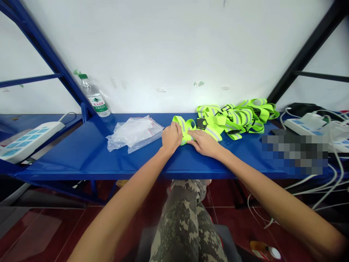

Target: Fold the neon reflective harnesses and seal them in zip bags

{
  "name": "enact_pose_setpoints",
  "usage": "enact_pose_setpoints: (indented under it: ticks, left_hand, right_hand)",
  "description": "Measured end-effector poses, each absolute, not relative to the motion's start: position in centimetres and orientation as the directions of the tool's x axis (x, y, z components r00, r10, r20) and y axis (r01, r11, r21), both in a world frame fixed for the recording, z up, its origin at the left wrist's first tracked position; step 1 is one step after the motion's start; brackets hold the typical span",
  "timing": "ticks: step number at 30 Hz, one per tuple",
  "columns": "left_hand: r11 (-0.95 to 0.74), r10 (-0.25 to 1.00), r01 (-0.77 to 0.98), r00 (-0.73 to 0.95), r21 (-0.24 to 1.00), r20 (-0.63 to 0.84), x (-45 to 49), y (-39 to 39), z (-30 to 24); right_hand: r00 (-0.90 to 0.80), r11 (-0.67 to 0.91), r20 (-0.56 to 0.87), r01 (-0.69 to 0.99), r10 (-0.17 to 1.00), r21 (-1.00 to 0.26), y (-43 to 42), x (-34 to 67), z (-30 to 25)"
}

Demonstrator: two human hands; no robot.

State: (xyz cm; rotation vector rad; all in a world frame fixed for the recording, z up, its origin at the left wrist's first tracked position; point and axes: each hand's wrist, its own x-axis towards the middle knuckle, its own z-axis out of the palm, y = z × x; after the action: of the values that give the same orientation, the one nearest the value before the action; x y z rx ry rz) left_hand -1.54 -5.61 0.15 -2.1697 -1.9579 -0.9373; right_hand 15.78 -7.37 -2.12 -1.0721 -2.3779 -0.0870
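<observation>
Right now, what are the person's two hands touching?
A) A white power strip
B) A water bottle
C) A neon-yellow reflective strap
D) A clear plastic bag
C. The left hand and the right hand both lie on the neon-yellow reflective strap, above the blue metal shelf.

pixelated patch [295,154], contents pretty much unreadable

A workroom with blue steel shelving [81,160] and power strips [29,141].
</observation>
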Motion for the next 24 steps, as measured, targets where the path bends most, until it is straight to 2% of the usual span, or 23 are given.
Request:
enact_pose_setpoints:
  ticks: [7, 11, 13, 18, 24]
  left_hand:
    - [-0.308, 0.853, 0.867, 0.071, 0.390, 0.517, -1.9, -5.9, -0.5]
    - [-0.331, 0.818, 0.880, 0.088, 0.341, 0.568, -1.6, -5.6, -0.7]
    - [-0.344, 0.803, 0.888, 0.109, 0.305, 0.585, -1.5, -5.7, -0.6]
    - [-0.283, 0.821, 0.920, 0.086, 0.271, 0.565, -1.3, -5.9, -0.1]
    - [-0.170, 0.887, 0.942, 0.018, 0.290, 0.461, -1.1, -5.2, 0.2]
  right_hand:
    - [-0.502, 0.619, 0.420, 0.758, 0.756, -0.207, -6.0, 15.8, -1.1]
    - [-0.516, 0.639, 0.435, 0.742, 0.738, -0.205, -5.4, 15.8, -0.6]
    - [-0.493, 0.625, 0.434, 0.742, 0.754, -0.242, -5.1, 15.9, -0.4]
    - [-0.472, 0.615, 0.404, 0.686, 0.783, -0.390, -4.0, 16.1, 0.1]
    - [-0.393, 0.617, 0.485, 0.599, 0.782, -0.511, -3.2, 15.3, 0.1]
